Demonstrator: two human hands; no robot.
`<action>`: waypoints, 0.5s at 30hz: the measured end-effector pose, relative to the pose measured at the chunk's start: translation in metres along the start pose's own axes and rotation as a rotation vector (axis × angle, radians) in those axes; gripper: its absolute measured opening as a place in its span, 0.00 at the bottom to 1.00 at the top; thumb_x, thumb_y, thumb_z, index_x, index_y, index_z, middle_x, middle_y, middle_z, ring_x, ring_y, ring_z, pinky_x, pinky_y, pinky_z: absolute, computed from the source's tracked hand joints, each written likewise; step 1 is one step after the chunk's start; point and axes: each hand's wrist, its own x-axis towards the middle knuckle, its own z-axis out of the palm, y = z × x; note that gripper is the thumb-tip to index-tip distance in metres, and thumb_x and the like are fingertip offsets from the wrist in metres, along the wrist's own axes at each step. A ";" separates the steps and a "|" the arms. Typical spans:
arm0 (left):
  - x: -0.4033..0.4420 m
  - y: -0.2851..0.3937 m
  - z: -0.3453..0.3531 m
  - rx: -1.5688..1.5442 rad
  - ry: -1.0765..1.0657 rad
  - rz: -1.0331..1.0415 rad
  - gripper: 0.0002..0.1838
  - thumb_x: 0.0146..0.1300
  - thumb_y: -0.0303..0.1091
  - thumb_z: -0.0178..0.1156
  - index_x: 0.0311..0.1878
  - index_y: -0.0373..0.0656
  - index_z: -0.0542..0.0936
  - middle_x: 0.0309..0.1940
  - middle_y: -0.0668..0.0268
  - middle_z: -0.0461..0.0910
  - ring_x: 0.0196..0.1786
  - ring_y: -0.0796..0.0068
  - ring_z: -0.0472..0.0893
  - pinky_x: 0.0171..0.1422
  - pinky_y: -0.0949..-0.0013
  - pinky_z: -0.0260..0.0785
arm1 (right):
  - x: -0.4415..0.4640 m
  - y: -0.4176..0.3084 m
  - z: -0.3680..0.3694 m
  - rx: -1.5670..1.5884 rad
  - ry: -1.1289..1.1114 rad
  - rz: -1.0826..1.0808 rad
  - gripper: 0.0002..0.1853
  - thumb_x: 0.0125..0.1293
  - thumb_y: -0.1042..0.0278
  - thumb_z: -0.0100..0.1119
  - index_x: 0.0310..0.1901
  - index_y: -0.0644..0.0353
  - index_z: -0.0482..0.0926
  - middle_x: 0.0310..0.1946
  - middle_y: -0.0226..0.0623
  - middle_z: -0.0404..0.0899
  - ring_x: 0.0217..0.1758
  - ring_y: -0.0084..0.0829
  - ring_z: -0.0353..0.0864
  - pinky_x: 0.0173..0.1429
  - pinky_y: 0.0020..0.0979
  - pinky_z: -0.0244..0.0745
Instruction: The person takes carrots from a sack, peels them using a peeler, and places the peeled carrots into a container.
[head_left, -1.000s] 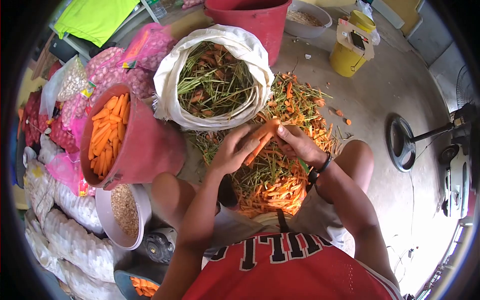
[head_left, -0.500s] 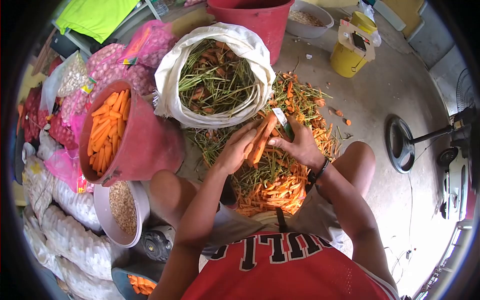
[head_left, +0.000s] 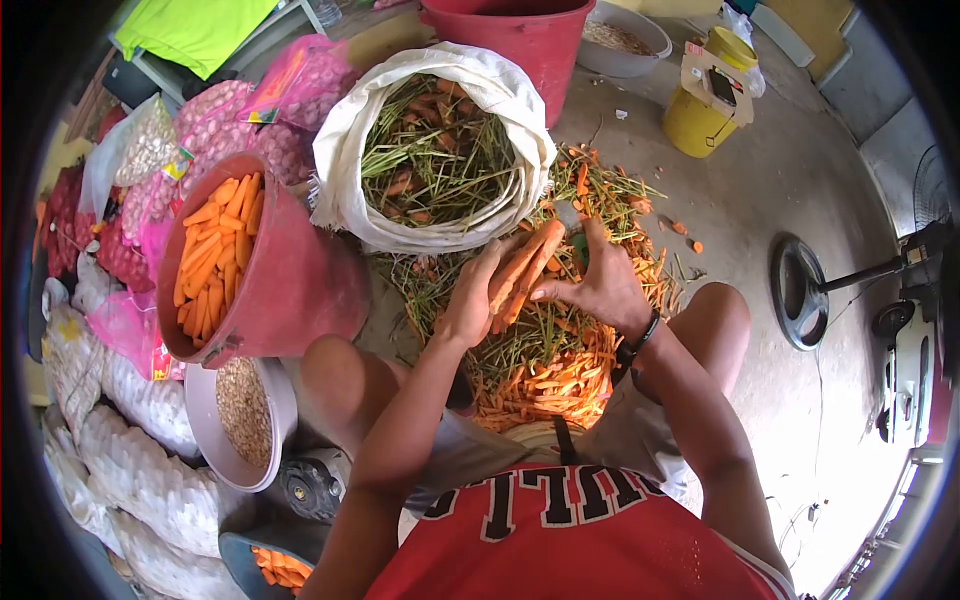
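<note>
My left hand [head_left: 470,300] is closed around a thick carrot [head_left: 527,268], which looks forked or is two carrots side by side. It is held tilted above the peelings. Close on its right, my right hand [head_left: 607,285] has its thumb near the carrot and its fingers curled around a green-handled blade [head_left: 579,246]. Most of that tool is hidden, so I cannot tell whether it is a peeler or a knife. Below both hands lies a heap of orange carrot peelings [head_left: 555,390] mixed with green stalks [head_left: 500,345].
A white sack [head_left: 335,150] of stalks and scraps stands ahead. To the left, a tilted red bucket [head_left: 310,290] holds peeled carrots [head_left: 215,255], beside a basin [head_left: 285,400] and pink net bags [head_left: 215,120]. A yellow bucket [head_left: 690,125] and a fan base [head_left: 800,290] stand right.
The carrot has turned slightly in my left hand. The blade, seen broad and pale before, is now mostly out of sight, and my right hand's fingers have shifted upward.
</note>
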 end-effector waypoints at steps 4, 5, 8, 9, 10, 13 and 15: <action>0.002 -0.002 0.004 0.036 0.076 0.043 0.37 0.77 0.59 0.38 0.69 0.32 0.68 0.59 0.56 0.76 0.59 0.70 0.78 0.63 0.68 0.71 | 0.000 0.004 0.012 -0.036 -0.043 -0.001 0.58 0.36 0.27 0.77 0.54 0.74 0.65 0.26 0.50 0.79 0.34 0.48 0.85 0.39 0.42 0.79; 0.001 -0.003 0.005 0.055 0.090 0.045 0.38 0.77 0.59 0.38 0.69 0.31 0.68 0.59 0.55 0.76 0.59 0.70 0.78 0.63 0.68 0.72 | 0.000 0.002 0.011 -0.017 -0.099 0.034 0.60 0.36 0.28 0.78 0.56 0.76 0.65 0.28 0.51 0.79 0.35 0.47 0.85 0.41 0.41 0.79; 0.004 -0.004 0.007 0.095 0.126 0.066 0.39 0.76 0.61 0.38 0.68 0.31 0.69 0.59 0.54 0.76 0.59 0.68 0.79 0.62 0.68 0.72 | -0.001 0.012 0.026 0.025 -0.084 -0.065 0.61 0.36 0.27 0.78 0.57 0.78 0.64 0.31 0.54 0.79 0.38 0.47 0.84 0.44 0.41 0.78; 0.005 -0.005 0.008 0.100 0.140 0.081 0.39 0.76 0.62 0.38 0.68 0.31 0.69 0.60 0.53 0.76 0.59 0.68 0.79 0.62 0.68 0.72 | -0.002 0.011 0.030 0.037 -0.051 -0.133 0.61 0.36 0.27 0.77 0.57 0.78 0.65 0.31 0.54 0.80 0.38 0.48 0.85 0.44 0.41 0.79; 0.005 -0.006 0.008 0.104 0.155 0.096 0.40 0.76 0.62 0.38 0.68 0.30 0.69 0.60 0.53 0.76 0.59 0.68 0.79 0.62 0.68 0.72 | -0.003 0.012 0.031 0.052 -0.056 -0.136 0.60 0.37 0.27 0.77 0.56 0.78 0.65 0.31 0.55 0.80 0.38 0.48 0.85 0.44 0.42 0.79; 0.004 -0.006 0.011 0.064 0.163 0.084 0.40 0.76 0.62 0.37 0.67 0.30 0.69 0.60 0.52 0.76 0.60 0.68 0.79 0.63 0.67 0.72 | -0.006 0.005 0.028 0.087 -0.142 -0.098 0.57 0.38 0.27 0.76 0.52 0.76 0.66 0.31 0.56 0.80 0.38 0.51 0.85 0.43 0.43 0.79; 0.010 -0.007 0.005 0.157 0.112 0.108 0.41 0.76 0.62 0.33 0.69 0.30 0.66 0.62 0.52 0.74 0.63 0.66 0.76 0.66 0.65 0.71 | -0.008 -0.003 0.028 0.086 -0.291 -0.010 0.54 0.39 0.27 0.76 0.48 0.73 0.66 0.31 0.58 0.80 0.39 0.53 0.86 0.43 0.45 0.80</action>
